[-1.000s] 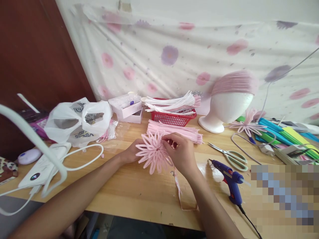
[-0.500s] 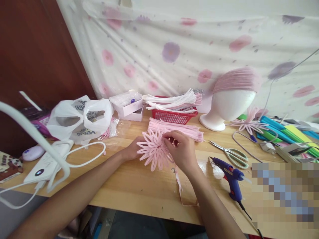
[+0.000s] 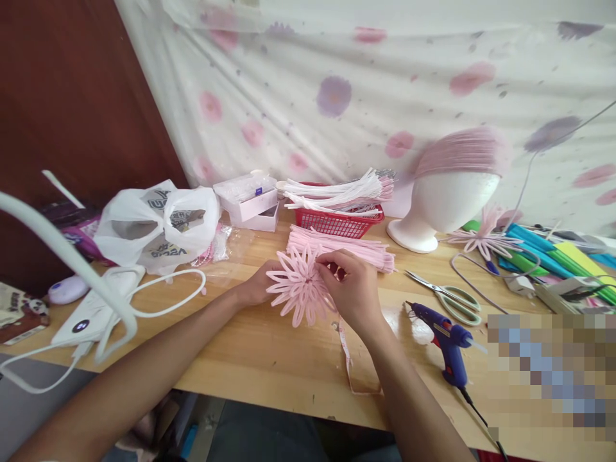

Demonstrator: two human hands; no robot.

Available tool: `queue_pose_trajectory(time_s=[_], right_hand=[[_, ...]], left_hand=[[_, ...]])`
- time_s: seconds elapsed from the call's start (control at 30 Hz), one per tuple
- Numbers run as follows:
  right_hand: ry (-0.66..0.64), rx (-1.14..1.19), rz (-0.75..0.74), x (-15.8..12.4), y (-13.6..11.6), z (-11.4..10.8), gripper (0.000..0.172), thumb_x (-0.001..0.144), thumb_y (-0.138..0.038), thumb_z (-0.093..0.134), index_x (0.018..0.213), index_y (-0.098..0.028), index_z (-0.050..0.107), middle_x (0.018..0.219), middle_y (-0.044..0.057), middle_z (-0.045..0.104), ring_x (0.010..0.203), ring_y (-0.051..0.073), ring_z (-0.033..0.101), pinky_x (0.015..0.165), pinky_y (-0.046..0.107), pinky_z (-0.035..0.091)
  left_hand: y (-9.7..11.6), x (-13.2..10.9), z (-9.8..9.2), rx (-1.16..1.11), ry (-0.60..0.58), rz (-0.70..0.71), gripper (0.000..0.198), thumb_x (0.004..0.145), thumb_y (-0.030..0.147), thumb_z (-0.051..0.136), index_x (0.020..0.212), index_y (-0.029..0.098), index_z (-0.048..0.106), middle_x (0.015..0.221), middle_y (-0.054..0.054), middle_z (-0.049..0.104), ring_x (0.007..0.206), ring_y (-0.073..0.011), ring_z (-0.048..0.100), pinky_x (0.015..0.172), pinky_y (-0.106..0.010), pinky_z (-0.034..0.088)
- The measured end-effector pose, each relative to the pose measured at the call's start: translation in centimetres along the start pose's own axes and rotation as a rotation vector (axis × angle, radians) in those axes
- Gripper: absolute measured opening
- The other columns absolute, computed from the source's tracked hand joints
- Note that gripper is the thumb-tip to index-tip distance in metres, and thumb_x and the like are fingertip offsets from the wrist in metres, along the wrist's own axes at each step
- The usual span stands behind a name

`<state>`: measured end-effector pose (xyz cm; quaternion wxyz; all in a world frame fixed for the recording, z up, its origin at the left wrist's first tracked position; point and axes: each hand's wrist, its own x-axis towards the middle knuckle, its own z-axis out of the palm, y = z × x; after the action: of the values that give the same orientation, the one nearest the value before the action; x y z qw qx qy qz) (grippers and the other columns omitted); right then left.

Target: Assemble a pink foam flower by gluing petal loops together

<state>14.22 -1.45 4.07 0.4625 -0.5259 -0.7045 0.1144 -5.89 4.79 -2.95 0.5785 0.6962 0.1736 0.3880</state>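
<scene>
A pink pipe-cleaner flower (image 3: 301,289) with many looped petals faces me above the middle of the table. My left hand (image 3: 262,282) is behind its left side, closed on it, with most of its fingers hidden by the petals. At the flower's upper right, my right hand (image 3: 353,282) pinches a petal between thumb and forefinger. Just beyond lies a bundle of pink pipe cleaners (image 3: 344,247). A tape measure (image 3: 344,350) lies on the table below my right hand.
To the right are scissors (image 3: 445,296) and a blue glue gun (image 3: 443,340) with its cord. Behind stand a red basket (image 3: 337,223) of pipe cleaners and a white foam head (image 3: 450,199). A plastic bag (image 3: 158,224) and a white power bank (image 3: 99,308) are left.
The view has shifted slightly. Both hands keep their hold on the flower, which is turned a little; its petals sit slightly differently.
</scene>
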Motion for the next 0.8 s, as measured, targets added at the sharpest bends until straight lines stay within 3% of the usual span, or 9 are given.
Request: queue_pose_trajectory(time_s=[0.33, 0.8], right_hand=[[0.013, -0.002, -0.006, -0.1, 0.1, 0.05, 0.014, 0.083, -0.016, 0.064, 0.081, -0.022, 0.077, 0.079, 0.003, 0.074, 0.064, 0.015, 0.062, 0.064, 0.028, 0.048], [-0.001, -0.006, 0.003, -0.12, 0.1, 0.02, 0.014, 0.083, -0.017, 0.063, 0.082, -0.022, 0.076, 0.08, 0.003, 0.074, 0.065, 0.016, 0.062, 0.064, 0.029, 0.048]], left_hand=[[0.03, -0.08, 0.0, 0.011, 0.005, 0.031, 0.02, 0.084, 0.034, 0.079, 0.09, 0.015, 0.081, 0.089, -0.009, 0.078, 0.077, -0.0206, 0.071, 0.08, -0.032, 0.057], [0.12, 0.06, 0.1, 0.015, 0.011, -0.002, 0.025, 0.08, 0.039, 0.082, 0.088, 0.015, 0.081, 0.092, -0.009, 0.079, 0.084, -0.0233, 0.073, 0.08, -0.032, 0.057]])
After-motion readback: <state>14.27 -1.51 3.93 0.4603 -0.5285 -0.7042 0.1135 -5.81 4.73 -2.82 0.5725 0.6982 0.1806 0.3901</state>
